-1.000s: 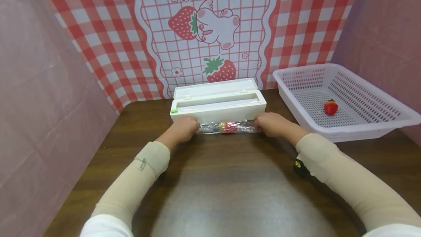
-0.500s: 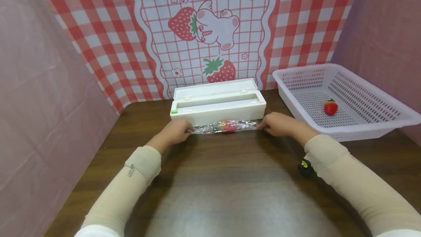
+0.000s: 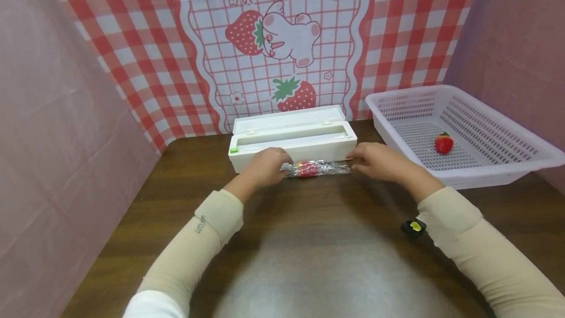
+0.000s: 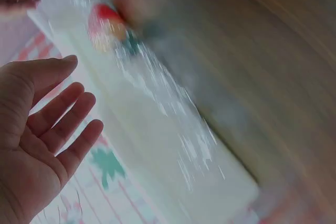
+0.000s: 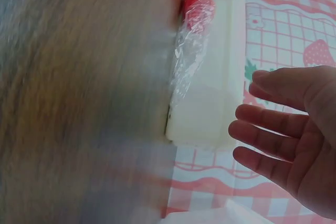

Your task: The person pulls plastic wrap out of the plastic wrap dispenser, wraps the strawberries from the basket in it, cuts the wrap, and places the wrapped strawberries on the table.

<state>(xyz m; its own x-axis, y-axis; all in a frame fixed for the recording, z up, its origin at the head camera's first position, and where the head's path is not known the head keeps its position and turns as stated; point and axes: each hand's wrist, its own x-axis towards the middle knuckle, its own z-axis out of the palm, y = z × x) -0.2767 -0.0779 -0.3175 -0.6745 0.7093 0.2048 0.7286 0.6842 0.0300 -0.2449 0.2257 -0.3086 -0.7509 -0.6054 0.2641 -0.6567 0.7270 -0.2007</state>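
Observation:
A strawberry (image 3: 307, 169) wrapped in clear plastic film (image 3: 333, 168) lies on the table along the front of a white box. The film runs out in crumpled tails to both sides of the fruit. Over the left tail is my left hand (image 3: 267, 167); in the left wrist view its fingers (image 4: 73, 111) are spread and grip nothing. My right hand (image 3: 375, 161) hovers beside the film's right end, fingers (image 5: 268, 135) apart and holding nothing. Its fingertips come close to the box's corner, and I cannot tell whether they touch it.
The white film box (image 3: 304, 151) stands at the back with its lid (image 3: 287, 117) raised and a roll inside. To the right a white perforated basket (image 3: 499, 171) holds one strawberry (image 3: 443, 143). A patterned cloth (image 3: 176, 63) hangs behind the brown table (image 3: 309, 239).
Both hands have let go of the film's ends. The left hand first moved outward, then back in toward the strawberry; the right hand shifted slightly to the right. The wrapped strawberry stays by the box.

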